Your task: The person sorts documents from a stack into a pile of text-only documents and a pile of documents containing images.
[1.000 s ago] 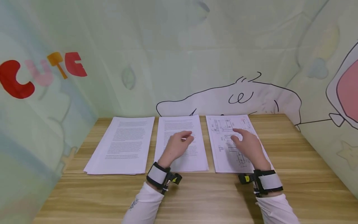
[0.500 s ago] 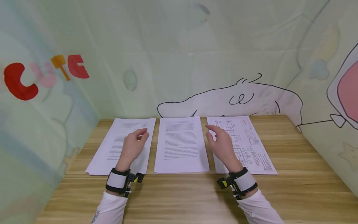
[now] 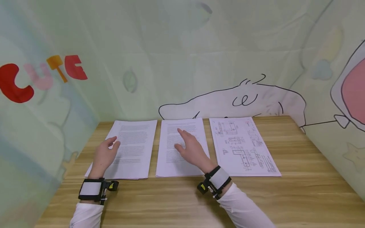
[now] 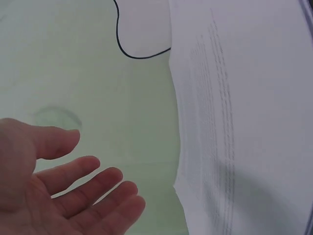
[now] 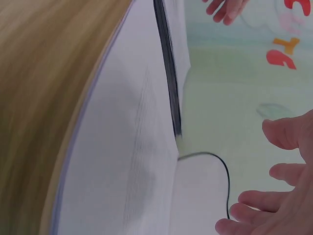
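Note:
Three stacks of paper lie side by side on a wooden table [image 3: 171,202]. My left hand [image 3: 104,155] hovers over the left side of the left stack of printed text [image 3: 132,145], its fingers relaxed and holding nothing. Above the middle stack of printed text [image 3: 171,164] is my right hand [image 3: 194,150], fingers loosely extended and nothing in them. The right stack [image 3: 242,145], topped by technical drawings, has no hand over it. In the left wrist view the left fingers [image 4: 98,191] are spread apart from the sheets; the right wrist view shows the right fingers [image 5: 261,198] likewise apart.
A pale cloth backdrop [image 3: 137,47] with cartoon drawings and red and orange letters encloses the table at the back and sides. Narrow strips of wood show between the stacks. Both wrists wear camera straps [image 3: 91,190].
Both hands have swept left: the left hand from the middle stack to the left stack's outer side, the right hand from the right stack to the middle one. The stacks stay put.

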`<action>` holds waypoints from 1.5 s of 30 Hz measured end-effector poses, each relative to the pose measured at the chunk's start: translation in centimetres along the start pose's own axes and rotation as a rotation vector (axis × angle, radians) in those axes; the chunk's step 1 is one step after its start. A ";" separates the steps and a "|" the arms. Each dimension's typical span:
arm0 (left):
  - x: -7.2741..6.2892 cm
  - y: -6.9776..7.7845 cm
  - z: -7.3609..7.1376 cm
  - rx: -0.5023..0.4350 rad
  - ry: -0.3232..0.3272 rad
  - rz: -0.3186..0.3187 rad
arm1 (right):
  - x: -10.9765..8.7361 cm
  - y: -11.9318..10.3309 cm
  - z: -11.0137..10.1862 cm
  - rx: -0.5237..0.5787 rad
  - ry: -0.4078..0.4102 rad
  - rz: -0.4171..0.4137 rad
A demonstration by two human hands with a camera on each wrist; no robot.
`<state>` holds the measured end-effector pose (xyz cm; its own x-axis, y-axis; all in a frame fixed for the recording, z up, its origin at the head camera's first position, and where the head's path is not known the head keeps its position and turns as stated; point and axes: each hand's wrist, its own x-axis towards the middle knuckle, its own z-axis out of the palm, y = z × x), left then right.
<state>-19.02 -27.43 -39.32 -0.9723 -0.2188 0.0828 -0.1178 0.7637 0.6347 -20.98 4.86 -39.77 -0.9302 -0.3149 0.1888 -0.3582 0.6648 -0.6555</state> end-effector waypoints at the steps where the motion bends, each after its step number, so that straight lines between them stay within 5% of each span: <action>1: 0.2 -0.4 -0.1 0.013 -0.021 -0.020 | 0.2 -0.3 0.5 0.020 -0.012 -0.004; 7: 0.7 -2.4 0.0 0.093 -0.167 -0.110 | 1.1 -2.2 3.8 0.147 -0.112 0.030; 16: 1.0 -3.8 0.5 0.074 -0.264 -0.193 | 1.6 -4.0 7.5 0.298 -0.158 0.070; 34: 0.9 -3.5 1.6 0.135 -0.317 -0.132 | 2.4 -4.8 9.9 0.428 -0.206 0.291; 45: 0.8 -2.8 2.3 0.132 -0.323 -0.137 | 2.8 -5.1 10.8 0.732 -0.174 0.387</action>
<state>-19.90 -28.37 -42.83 -0.9568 -0.1376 -0.2561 -0.2558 0.8171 0.5167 -20.94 -6.73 -43.83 -0.9292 -0.2953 -0.2221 0.1812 0.1596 -0.9704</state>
